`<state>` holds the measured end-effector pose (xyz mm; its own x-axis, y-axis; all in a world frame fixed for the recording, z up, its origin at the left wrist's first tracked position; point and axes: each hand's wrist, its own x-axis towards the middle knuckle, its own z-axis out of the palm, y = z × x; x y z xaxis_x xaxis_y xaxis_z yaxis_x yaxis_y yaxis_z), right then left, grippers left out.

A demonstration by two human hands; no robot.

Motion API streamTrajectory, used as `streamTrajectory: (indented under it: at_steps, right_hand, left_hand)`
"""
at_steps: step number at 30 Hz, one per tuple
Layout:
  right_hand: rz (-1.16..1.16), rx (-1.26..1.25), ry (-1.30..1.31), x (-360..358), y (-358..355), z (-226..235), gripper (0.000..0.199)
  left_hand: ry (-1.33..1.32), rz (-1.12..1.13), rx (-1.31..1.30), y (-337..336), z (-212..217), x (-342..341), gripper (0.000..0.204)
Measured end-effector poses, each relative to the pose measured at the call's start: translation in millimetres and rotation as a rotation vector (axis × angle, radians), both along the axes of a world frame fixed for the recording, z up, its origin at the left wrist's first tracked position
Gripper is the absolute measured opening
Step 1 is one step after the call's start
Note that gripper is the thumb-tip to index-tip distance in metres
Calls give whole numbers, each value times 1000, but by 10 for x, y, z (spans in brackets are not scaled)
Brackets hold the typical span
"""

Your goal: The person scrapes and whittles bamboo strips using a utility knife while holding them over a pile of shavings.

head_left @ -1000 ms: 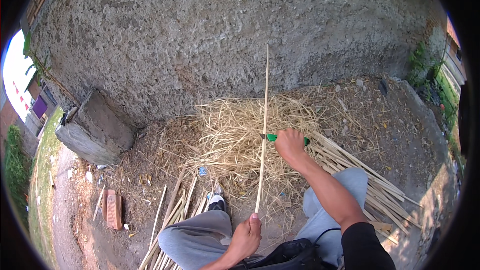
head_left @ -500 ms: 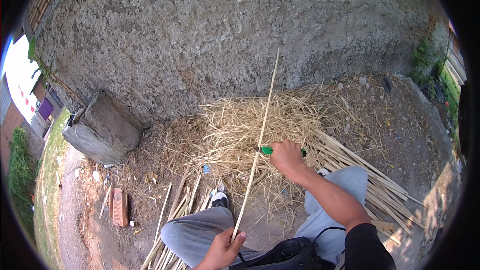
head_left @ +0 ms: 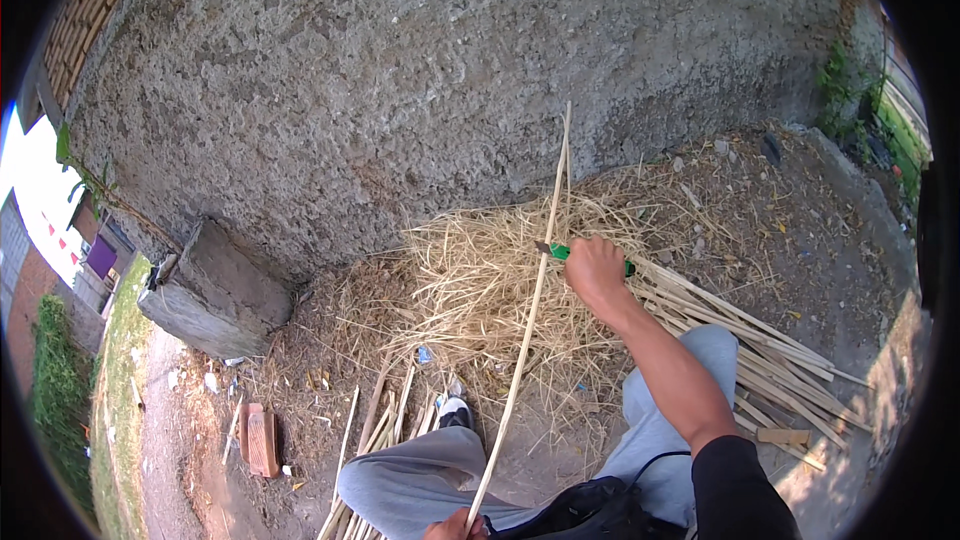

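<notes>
The strip [head_left: 527, 340] looks matt and woody, the wall [head_left: 450, 70] rough.

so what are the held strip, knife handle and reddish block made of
Held strip: probably split bamboo or wood, matte; it's pale, slim and slightly bent. Knife handle: likely plastic, from its bright even green; finish unclear. Reddish block: seemingly fired clay, dull, with brick-like ridges.

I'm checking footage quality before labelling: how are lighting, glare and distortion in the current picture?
Head view: daylight, with the sky blown out to white at left; head view: patchy sun and shade on the ground at lower right; head view: a black fisheye rim rounds off the picture; head view: the right hand and green cutter look fairly sharp.
</notes>
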<state>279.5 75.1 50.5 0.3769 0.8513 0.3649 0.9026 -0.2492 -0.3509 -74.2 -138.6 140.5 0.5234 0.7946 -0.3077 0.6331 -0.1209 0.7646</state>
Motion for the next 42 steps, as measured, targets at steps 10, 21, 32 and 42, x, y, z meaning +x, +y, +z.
streamTrajectory:
  at_steps: [10,21,32,42]
  right_hand:
    - [-112,-114,206,294,55,-27,12]
    - [83,-10,1552,105,35,-242,12]
    - [122,243,1648,-2,-303,262,29]
    - [138,422,1639,4,-411,321,51]
  left_hand:
    - [235,-45,-108,-390,148,-432,9]
    - [-100,61,-242,-389,-394,-1211,5]
    - [-160,89,-378,82,-484,-1157,18]
    - [766,-21,674,614,106,-1091,47]
